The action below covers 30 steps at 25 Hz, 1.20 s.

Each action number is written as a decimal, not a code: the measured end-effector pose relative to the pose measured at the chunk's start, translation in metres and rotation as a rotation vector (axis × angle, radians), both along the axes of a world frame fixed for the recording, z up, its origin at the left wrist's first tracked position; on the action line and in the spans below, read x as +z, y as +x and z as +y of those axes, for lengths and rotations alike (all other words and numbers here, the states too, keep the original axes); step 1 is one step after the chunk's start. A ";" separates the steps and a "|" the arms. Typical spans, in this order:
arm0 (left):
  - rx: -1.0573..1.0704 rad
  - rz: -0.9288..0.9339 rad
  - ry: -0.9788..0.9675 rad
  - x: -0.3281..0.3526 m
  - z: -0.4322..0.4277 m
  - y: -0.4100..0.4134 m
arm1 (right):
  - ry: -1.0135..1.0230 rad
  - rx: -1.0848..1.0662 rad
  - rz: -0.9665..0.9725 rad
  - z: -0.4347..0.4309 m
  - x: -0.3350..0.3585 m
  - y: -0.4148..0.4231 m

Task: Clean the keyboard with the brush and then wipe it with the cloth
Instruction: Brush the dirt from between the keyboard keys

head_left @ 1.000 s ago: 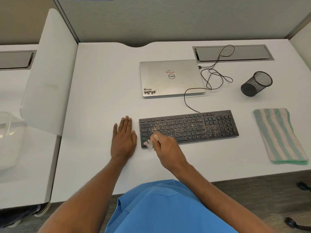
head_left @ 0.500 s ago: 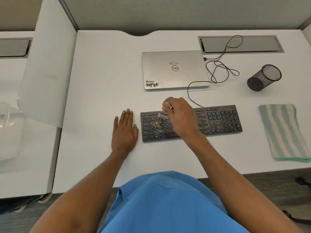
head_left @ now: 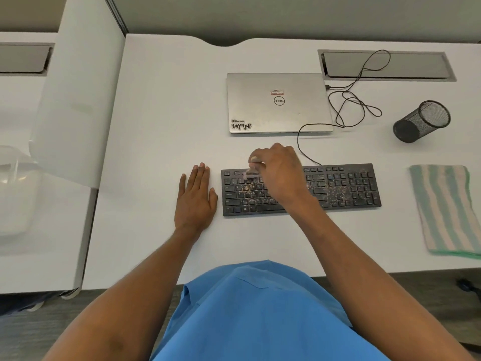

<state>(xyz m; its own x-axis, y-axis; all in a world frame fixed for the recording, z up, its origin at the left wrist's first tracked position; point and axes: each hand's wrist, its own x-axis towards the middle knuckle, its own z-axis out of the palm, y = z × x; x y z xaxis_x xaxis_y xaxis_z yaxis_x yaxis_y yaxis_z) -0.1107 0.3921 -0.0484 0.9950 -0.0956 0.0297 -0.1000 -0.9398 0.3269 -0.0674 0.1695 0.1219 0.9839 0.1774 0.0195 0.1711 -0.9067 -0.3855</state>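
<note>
1. Grips the brush [head_left: 252,169] in the right hand [head_left: 279,170], fingers curled round it. Small, pale and blurred, mostly hidden by that hand.
2. Holds the bristles down at the far left rows of the keyboard [head_left: 346,188], by its far edge. Cannot tell whether they touch the keys.
3. Rests the left hand [head_left: 196,201] flat on the desk [head_left: 161,126], fingers straight and close together, grasping nothing. Just left of the keyboard, not touching it.
4. Has the keyboard, black and flat, at the middle of the desk, with the right forearm crossing over its middle.
5. Shows tan grit [head_left: 335,190] on the keys, with one patch beside the brush at the left and a denser one right of the middle.
6. Has the cloth [head_left: 445,209], striped green and pale, folded flat on the desk right of the keyboard, apart from it and untouched.
7. Beyond the keyboard, a closed laptop [head_left: 278,102], with a black cable [head_left: 346,108] looped past its right side from the keyboard's far edge.
8. Farther right, a mesh cup [head_left: 421,121], well apart from both hands.
</note>
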 end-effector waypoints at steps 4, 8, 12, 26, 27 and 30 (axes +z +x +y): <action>0.010 0.005 0.000 0.000 0.000 0.000 | -0.040 -0.094 0.009 -0.016 0.002 0.006; 0.008 0.005 0.016 -0.001 0.000 0.000 | 0.126 -0.038 -0.011 0.010 0.005 0.008; 0.009 0.003 0.007 0.000 -0.001 -0.001 | 0.048 0.009 0.028 0.013 -0.003 0.003; 0.012 -0.002 0.008 0.002 -0.001 0.000 | 0.161 -0.019 0.109 0.017 0.009 0.025; 0.012 0.001 0.010 0.002 -0.001 0.000 | 0.094 -0.032 0.090 0.012 0.009 0.025; 0.014 0.003 0.010 0.002 -0.001 -0.001 | 0.031 -0.087 0.103 -0.005 0.013 0.028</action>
<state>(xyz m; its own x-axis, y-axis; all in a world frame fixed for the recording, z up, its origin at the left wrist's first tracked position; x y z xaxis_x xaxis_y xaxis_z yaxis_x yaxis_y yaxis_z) -0.1113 0.3910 -0.0469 0.9963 -0.0820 0.0257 -0.0859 -0.9442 0.3181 -0.0398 0.1649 0.1346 0.9927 0.0919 -0.0784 0.0501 -0.9036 -0.4254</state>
